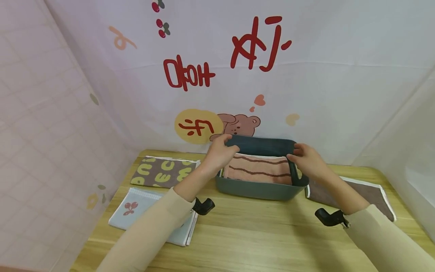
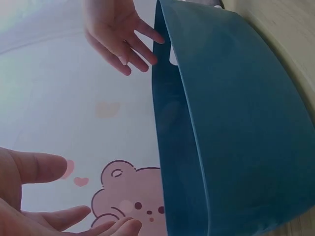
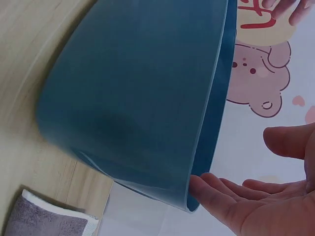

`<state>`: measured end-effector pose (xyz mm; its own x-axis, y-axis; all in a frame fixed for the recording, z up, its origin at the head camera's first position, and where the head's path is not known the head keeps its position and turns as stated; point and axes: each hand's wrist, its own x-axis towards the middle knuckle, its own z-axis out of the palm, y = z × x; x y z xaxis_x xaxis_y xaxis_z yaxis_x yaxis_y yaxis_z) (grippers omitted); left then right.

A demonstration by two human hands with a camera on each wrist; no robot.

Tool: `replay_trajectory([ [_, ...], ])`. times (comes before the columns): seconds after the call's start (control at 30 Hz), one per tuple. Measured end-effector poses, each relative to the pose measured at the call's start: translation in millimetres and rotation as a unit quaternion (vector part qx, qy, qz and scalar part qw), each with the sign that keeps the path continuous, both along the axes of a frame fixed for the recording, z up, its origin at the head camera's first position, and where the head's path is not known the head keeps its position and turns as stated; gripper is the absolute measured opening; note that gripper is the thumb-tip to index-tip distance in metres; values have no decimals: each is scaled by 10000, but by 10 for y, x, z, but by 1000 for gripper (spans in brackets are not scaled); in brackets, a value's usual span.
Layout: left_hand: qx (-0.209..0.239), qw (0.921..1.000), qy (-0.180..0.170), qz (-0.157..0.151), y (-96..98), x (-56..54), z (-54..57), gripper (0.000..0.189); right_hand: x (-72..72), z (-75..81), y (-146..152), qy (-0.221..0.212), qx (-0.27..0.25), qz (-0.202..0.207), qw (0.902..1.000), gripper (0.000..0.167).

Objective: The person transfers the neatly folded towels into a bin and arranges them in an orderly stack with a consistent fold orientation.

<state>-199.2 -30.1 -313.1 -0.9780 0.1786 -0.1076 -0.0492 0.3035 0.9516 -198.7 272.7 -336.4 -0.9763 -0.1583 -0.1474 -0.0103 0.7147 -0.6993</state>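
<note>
A blue-green plastic storage bin (image 1: 255,189) stands on the table with a folded pink towel (image 1: 258,169) with brown wavy stripes inside. My left hand (image 1: 219,153) is over the bin's left end, thumb and fingers spread apart, holding nothing. In the left wrist view the same hand (image 2: 54,206) shows a wide gap between thumb and fingers. At the bin's right end is my right hand (image 1: 307,160), its fingers at the rim near the handle hole. The right wrist view shows this hand (image 3: 261,196) with loosely extended fingers, fingertips right at the bin's rim (image 3: 202,152).
Left of the bin lie a folded brown towel (image 1: 161,173) with yellow-green letters and, nearer, a light blue towel (image 1: 136,207) with a cherry motif. A dark brown towel with white edging (image 1: 365,194) lies to the right. Behind rises a printed white cloth backdrop (image 1: 323,94).
</note>
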Motion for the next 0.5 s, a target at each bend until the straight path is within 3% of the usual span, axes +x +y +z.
replay_trajectory([
  [0.23,-187,9995,241,111,-109,112,28,60,88,-3,16,168,-200,18,9997,75],
  [0.5,-506,9963,602,334,-256,143,-33,59,238,57,-156,377,-564,77,9977,77],
])
